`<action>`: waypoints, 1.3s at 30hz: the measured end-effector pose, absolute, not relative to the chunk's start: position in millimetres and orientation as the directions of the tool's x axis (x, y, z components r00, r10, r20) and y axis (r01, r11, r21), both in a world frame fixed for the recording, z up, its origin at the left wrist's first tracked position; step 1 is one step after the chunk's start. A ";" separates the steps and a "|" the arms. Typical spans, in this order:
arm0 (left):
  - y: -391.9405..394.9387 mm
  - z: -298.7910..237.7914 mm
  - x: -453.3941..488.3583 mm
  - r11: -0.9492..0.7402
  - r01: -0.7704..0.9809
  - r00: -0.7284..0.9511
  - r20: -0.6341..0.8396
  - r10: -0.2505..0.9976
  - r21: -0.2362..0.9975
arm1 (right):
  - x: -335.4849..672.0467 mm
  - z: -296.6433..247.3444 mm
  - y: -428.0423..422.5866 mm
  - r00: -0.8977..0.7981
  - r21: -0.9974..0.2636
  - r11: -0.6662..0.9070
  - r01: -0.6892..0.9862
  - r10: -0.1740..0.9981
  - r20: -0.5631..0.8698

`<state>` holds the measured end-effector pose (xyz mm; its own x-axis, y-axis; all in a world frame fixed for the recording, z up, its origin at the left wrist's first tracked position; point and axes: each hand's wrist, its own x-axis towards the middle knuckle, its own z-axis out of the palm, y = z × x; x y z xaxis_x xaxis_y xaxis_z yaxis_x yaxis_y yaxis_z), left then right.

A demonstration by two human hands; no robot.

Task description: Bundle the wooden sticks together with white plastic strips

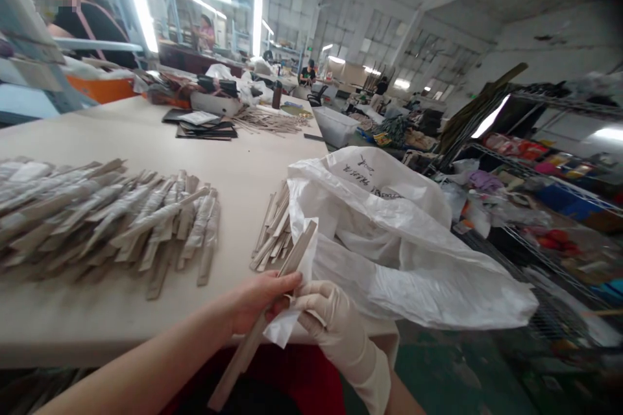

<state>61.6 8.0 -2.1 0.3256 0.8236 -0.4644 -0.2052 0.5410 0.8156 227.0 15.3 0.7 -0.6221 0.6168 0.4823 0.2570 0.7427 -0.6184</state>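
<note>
My bare left hand (260, 298) grips a small bundle of flat grey-brown strips (238, 363), slanted across the table's front edge. A thin white sheet (284, 328) lies behind and beneath the strips. My right hand (333, 321), in a pale glove, has its fingers bent against that sheet beside the bundle. Just beyond my hands, loose strips (272, 233) are piled on the table. To their right lies a large white plastic sack (389, 233) with black handwriting. A big heap of wrapped strip bundles (117, 214) covers the table's left side.
The cream-covered table (263, 162) stretches away ahead. Black flat pieces (204, 123), thin strips and a dark bottle (277, 95) sit farther back. Wire shelves (535, 194) with bags and cloth stand right. A person (87, 19) is at the far left behind a blue frame.
</note>
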 end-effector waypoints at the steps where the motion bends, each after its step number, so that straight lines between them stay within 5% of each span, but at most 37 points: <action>1: 9.1 -4.1 63.5 0.552 -0.231 0.335 -0.467 0.818 0.801 | 229.8 -1.5 11.0 -0.638 -0.611 0.747 0.261 0.609 0.472; 5: 12.4 -3.8 59.8 0.510 -0.257 0.235 -0.459 0.857 0.821 | 243.1 -10.7 -0.6 -0.556 -0.713 0.658 0.243 0.697 0.453; 9: 13.6 3.2 59.6 0.377 -0.148 0.131 -0.360 0.924 0.914 | 242.6 -21.0 -2.3 -0.240 -0.979 0.175 0.104 0.960 0.146; 12: 15.2 3.9 66.1 0.336 -0.034 0.112 -0.330 0.937 0.941 | 226.4 -27.1 -4.3 -0.407 -0.981 -0.191 0.017 0.895 -0.181; 16: 15.8 2.4 67.6 0.325 0.053 0.090 -0.329 0.940 0.944 | 208.6 -30.5 -4.9 -0.524 -0.901 -0.435 -0.005 0.768 -0.368; 20: -1.8 6.4 50.6 0.282 0.069 0.162 -0.290 0.943 0.957 | 214.6 -31.8 14.1 -0.306 -0.892 -0.378 -0.248 0.904 -0.298; 24: -36.7 8.4 33.8 0.392 0.133 0.266 -0.414 0.871 0.910 | 223.6 -31.6 39.5 -0.122 -0.895 -0.264 -0.358 0.964 -0.235; 32: -61.0 7.3 35.6 0.539 0.125 0.410 -0.538 0.737 0.833 | 218.3 -23.5 49.4 0.015 -0.973 -0.083 -0.215 0.996 -0.088; 39: -49.7 14.7 30.8 0.531 0.076 0.411 -0.512 0.755 0.844 | 217.2 -17.0 32.6 -0.156 -0.999 -0.008 -0.037 0.988 -0.002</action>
